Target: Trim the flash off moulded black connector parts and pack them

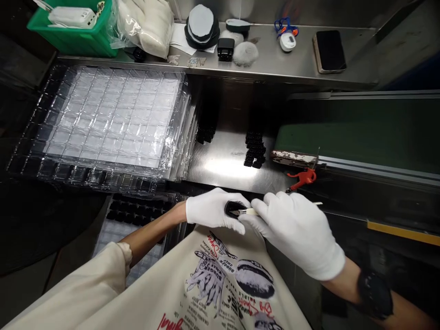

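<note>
White gloves cover both hands, which meet above the lap at the table's front edge. A small black hollow part [233,208] is held between the thumb and fingers of my left hand [218,210]. My right hand [297,231] grips a thin white-handled knife [250,211], whose pointed metal blade reaches into the opening of the black part. Just beyond the hands, rows of small black parts [255,149] lie on the steel table [220,167].
Stacked clear trays [113,119] stand at left, with another tray [120,233] below. A red air gun [304,178] hangs beside the green conveyor belt [360,133]. The back shelf [264,55] holds a green bin [74,39], a phone [330,51] and blue scissors [283,26].
</note>
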{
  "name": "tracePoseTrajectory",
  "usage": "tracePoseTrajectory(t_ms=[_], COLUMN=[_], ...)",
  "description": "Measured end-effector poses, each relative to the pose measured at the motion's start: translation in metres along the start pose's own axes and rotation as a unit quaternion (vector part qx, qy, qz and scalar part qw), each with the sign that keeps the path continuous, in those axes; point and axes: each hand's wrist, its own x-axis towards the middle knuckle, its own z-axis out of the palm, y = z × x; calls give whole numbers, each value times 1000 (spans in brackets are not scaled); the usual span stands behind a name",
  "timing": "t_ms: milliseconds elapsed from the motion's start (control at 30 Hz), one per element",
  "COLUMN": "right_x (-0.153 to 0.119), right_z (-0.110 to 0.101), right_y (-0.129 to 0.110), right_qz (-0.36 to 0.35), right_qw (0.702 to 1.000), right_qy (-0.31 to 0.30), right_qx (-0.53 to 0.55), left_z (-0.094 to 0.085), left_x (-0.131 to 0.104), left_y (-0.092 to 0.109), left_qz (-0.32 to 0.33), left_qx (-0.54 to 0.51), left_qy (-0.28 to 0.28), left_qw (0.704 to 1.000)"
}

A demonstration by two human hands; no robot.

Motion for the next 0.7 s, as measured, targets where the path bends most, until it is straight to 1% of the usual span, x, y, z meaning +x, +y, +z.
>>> tracePoseTrajectory(t_ms=[133,233,367,433,500,567,633,700], right_x=[0,0,0,-1,-3,-8,-14,-21], right_z=[1,1,1,5,13,23,33,43], right_y=[-1,-1,0,-2,-4,-7,-7,-5], right_qz=[16,17,26,44,76,116,147,170], right_qw=[1000,1000,998,995,993,989,983,979], right_qy=[3,-5,-51,-70,-70,-64,-58,-43], right_qx=[3,6,39,55,57,66,89,108], left_z=[-3,-4,-3,0,6,15,28,43], left_x=[2,6,11,13,14,16,19,25], left_y=[-3,-2,-2,-5,-10,-14,-18,-22], left_qz=[-30,-26,-10,-12,-16,-21,-32,-45], left_qx=[0,14,29,31,36,36,17,-15], left_qy=[-15,-18,-39,-35,3,64,120,162], left_qw=[999,999,999,999,999,997,992,986])
